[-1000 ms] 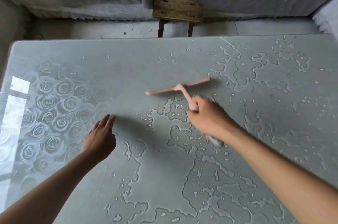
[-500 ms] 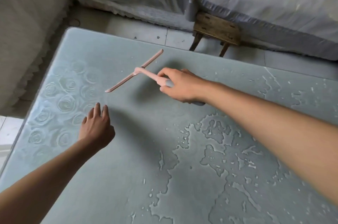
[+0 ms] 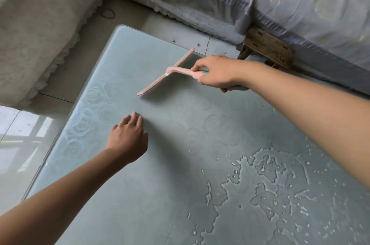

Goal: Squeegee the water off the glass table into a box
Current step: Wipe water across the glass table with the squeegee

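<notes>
A frosted green glass table (image 3: 140, 194) with rose patterns along its left edge fills the scene, standing on a pale tiled floor (image 3: 24, 140). A fluffy cream cover (image 3: 40, 24) lies over furniture at the far left. The left hand (image 3: 128, 138) is palm down over the dry left part of the glass, fingers straight and holding nothing; whether it touches the surface is unclear. Beyond it, near the table's far left corner, a pink squeegee (image 3: 166, 73) has its blade slanting from near left to far right. The right hand (image 3: 216, 73) has its fingers curled round the handle. A wooden stool (image 3: 266, 48) stands beyond the far edge, under grey draped fabric (image 3: 300, 4). Pooled water (image 3: 270, 184) and droplets cover the near right glass.
</notes>
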`<state>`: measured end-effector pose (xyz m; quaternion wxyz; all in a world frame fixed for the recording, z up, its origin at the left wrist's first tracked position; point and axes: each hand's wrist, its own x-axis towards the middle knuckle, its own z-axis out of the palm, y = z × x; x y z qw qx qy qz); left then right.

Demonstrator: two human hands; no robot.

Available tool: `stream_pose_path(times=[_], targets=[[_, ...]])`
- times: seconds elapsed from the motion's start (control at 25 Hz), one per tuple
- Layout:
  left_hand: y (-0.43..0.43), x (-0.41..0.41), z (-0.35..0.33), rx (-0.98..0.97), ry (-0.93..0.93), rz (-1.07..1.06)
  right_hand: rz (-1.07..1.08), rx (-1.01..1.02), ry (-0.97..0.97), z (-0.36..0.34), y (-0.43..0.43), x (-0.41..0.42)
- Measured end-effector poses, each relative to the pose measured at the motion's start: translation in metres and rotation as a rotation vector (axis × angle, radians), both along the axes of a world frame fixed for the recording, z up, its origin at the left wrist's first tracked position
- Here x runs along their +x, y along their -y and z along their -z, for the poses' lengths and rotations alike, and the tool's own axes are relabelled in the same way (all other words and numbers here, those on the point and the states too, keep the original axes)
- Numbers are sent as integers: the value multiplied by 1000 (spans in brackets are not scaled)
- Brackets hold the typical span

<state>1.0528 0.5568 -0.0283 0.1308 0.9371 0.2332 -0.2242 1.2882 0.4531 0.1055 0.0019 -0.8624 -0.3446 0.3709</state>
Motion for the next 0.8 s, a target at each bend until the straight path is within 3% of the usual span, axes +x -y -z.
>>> stream_pose_path(times=[0.32, 0.56, 0.8], targets=[[-12, 7, -1, -24, -55, 12, -68, -204, 79, -22, 65, -28], [-9, 8, -2, -45, -121, 19, -52, -340, 22, -31, 146, -57], [-9, 9, -6, -23, -153, 45, -68, -541, -76, -56, 147, -61]])
